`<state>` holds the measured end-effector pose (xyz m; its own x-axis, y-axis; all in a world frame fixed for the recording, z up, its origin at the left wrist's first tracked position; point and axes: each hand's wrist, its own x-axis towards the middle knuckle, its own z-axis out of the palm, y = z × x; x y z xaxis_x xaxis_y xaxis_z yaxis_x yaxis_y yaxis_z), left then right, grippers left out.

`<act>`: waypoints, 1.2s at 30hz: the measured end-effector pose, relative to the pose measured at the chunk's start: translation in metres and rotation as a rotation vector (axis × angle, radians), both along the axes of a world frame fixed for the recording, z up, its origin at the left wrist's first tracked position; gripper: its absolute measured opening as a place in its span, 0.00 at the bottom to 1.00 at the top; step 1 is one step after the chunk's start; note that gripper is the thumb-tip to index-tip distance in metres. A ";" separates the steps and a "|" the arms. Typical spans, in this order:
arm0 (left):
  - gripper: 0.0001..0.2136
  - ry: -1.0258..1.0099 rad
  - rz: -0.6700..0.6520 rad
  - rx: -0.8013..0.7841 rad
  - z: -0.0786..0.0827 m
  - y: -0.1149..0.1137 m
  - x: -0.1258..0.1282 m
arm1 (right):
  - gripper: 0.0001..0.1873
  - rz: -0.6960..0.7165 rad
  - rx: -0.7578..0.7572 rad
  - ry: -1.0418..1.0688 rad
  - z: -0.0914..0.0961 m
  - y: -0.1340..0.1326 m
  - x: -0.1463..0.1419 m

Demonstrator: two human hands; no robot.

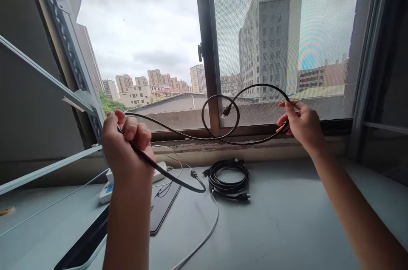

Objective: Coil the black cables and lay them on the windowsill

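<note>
So we're working over a smooth, pale grey-blue tabletop (270, 232), with a wide, dark-framed sliding window (207, 49) beyond our hands and grey metal rails (47, 68) off to the left. Our left hand (126, 147) is curled around a thin black cable (261, 85), and our right hand (301, 123) pinches it between thumb and fingers — it's up in the air, looped once between the two hands.

The far edge of the tabletop meets the wall past our hands, and the widest stretch lies below the right one. Lower down between them sits a coiled black cable with chunky plugs (229, 187); a flat dark rectangular slab (165, 215) pokes out just right of our left forearm.

Container-wise, there's a dark tray with a pale rim (83, 238), partly hidden behind that forearm — we can't tell what's in it.
</note>
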<state>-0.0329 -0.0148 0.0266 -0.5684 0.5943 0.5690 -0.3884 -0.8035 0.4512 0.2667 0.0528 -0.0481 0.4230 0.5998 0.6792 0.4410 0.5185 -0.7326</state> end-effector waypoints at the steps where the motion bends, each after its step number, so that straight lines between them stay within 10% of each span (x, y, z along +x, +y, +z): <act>1: 0.12 0.005 -0.006 -0.013 0.001 0.000 -0.002 | 0.23 -0.018 0.004 -0.010 0.001 -0.002 0.000; 28: 0.12 0.360 -0.329 -0.262 0.006 0.001 -0.021 | 0.13 -0.123 0.405 -0.273 0.005 -0.010 -0.026; 36: 0.09 0.404 -0.181 -0.252 0.006 -0.002 -0.012 | 0.15 0.466 0.108 0.012 0.011 -0.026 -0.025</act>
